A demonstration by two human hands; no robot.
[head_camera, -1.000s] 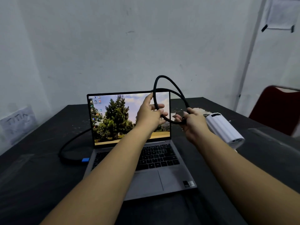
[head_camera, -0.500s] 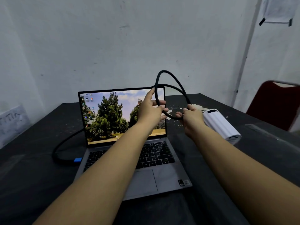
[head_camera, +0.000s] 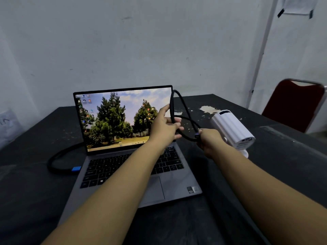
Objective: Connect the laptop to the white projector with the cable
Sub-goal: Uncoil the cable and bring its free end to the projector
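Observation:
A grey laptop (head_camera: 169, 188) stands open on the black table (head_camera: 35, 191), its screen showing trees. A black cable (head_camera: 182, 105) forms a loop in the air to the right of the screen. My left hand (head_camera: 162, 128) grips the loop's left side. My right hand (head_camera: 210, 140) holds the cable's free plug end just left of the white projector (head_camera: 233, 129), which lies on the table with its ported rear face toward me. The cable's blue plug (head_camera: 76, 168) sits at the laptop's left edge, with the cable curving behind.
A dark red chair (head_camera: 293, 105) stands at the table's far right corner. Pale scuffed patches (head_camera: 207, 109) mark the table behind the projector. A white wall closes the back, with a paper sheet (head_camera: 8, 124) at the left.
Both hands have lowered and drawn apart, so the cable loop hangs lower and wider. My right hand with the plug end has come nearer the projector's rear. The view has shifted slightly.

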